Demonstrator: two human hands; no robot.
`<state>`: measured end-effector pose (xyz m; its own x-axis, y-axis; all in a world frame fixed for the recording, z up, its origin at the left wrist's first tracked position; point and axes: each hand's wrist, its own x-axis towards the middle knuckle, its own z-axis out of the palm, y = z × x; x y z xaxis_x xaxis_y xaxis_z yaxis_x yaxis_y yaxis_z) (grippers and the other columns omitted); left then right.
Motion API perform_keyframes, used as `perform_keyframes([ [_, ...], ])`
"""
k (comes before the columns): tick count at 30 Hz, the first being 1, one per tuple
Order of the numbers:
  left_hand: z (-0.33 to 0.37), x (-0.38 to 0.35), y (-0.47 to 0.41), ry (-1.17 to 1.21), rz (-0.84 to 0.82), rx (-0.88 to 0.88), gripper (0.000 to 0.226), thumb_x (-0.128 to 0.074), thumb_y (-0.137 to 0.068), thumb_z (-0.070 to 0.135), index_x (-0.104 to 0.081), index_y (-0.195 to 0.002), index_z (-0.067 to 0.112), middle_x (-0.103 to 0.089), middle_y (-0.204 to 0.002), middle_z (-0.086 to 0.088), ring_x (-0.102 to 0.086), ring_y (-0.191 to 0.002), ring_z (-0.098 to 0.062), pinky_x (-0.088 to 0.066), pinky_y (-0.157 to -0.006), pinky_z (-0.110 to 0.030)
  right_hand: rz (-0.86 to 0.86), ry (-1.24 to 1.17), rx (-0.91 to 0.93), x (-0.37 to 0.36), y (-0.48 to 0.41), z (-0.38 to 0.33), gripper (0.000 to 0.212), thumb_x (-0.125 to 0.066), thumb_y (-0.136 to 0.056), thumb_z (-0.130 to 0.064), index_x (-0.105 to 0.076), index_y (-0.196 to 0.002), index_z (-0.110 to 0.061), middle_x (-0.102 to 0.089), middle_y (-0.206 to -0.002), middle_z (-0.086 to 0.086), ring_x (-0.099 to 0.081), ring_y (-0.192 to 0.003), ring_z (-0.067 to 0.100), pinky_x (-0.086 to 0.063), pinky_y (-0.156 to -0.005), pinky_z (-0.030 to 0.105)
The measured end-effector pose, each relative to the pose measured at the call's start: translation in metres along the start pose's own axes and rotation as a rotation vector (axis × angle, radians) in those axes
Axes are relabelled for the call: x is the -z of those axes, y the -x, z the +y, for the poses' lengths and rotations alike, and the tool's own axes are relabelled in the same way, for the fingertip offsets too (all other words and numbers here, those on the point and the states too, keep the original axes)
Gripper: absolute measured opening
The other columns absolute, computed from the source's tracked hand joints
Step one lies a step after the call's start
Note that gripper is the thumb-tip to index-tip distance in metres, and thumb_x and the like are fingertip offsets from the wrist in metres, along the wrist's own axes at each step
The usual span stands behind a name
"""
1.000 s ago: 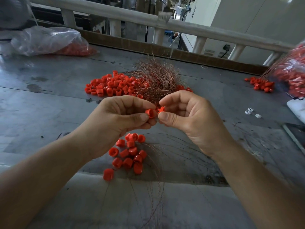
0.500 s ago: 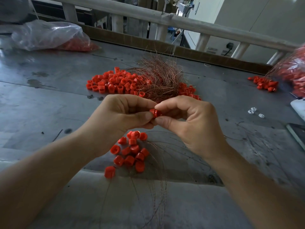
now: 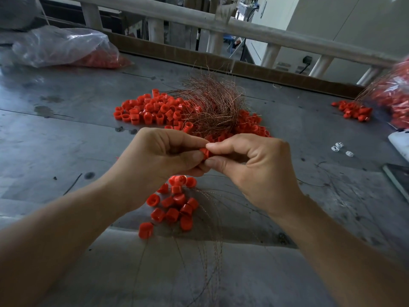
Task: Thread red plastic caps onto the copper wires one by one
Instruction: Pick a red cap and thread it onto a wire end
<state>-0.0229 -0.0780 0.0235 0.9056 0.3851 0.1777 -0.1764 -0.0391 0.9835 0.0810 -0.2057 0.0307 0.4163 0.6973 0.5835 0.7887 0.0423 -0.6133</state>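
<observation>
**Hands closing together on one cap**

Vs. 1 s ago the gap btwn the hands is closing. Two bits of red were showing apart then. Now the left hand (image 3: pixel 163 156) and right hand (image 3: pixel 254 168) are meeting fingertip to fingertip, both pinching the same red cap (image 3: pixel 204 151), thumbs and forefingers narrow around it. Prob. the wire end is going through the cap right now, though the wire is too thin to make out at the pinch.

The cap is being held above the counter (image 3: pixel 66 140) at mid-frame, mostly hidden, w/ only a small red edge showing. At 6 o'clock from it a cluster of caps (image 3: pixel 174 204) is lying w/ thin wires (image 3: pixel 212 251) trailing toward the person, prob. ones already threaded. At 12 o'clock the copper wire bundle (image 3: pixel 212 107) is lying over the loose cap pile (image 3: pixel 152 111), so plenty is remaining.
</observation>
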Motion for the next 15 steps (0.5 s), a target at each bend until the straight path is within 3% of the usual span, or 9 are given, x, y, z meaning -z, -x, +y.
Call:
perform_keyframes([
  [8,-0.0006,0.0006,0.0041,-0.050,-0.055,-0.006,0.020,-0.062,-0.062,0.015,-0.075,-0.074,0.024,-0.073,-0.073,-0.005,-0.069,-0.063,-0.011,-0.052,-0.058,-0.015,0.041,0.198,0.207,-0.0024,0.0028,-0.0001,0.015,-0.076,-0.064,-0.009,-0.072,-0.075,0.000,-0.069,-0.069,0.008,-0.064,-0.063,0.011,-0.051,-0.060,0.022],
  [13,0.0027,0.0026,0.0030,0.084,-0.088,0.069,0.026,-0.065,-0.054,0.024,-0.076,-0.077,0.025,-0.073,-0.072,-0.007,-0.069,-0.063,-0.013,-0.053,-0.056,-0.016,0.023,-0.001,0.136,0.0006,0.0001,0.0000,0.021,-0.075,-0.064,-0.012,-0.071,-0.081,0.000,-0.066,-0.075,-0.002,-0.064,-0.074,0.008,-0.053,-0.064,0.016],
  [15,0.0030,0.0021,0.0027,0.100,-0.092,0.082,0.027,-0.065,-0.052,0.025,-0.076,-0.076,0.024,-0.072,-0.071,-0.007,-0.070,-0.064,-0.014,-0.053,-0.056,-0.017,-0.001,-0.055,0.113,0.0019,-0.0019,0.0010,0.022,-0.074,-0.065,-0.014,-0.071,-0.082,-0.001,-0.064,-0.077,-0.005,-0.065,-0.073,0.009,-0.054,-0.064,0.019],
])
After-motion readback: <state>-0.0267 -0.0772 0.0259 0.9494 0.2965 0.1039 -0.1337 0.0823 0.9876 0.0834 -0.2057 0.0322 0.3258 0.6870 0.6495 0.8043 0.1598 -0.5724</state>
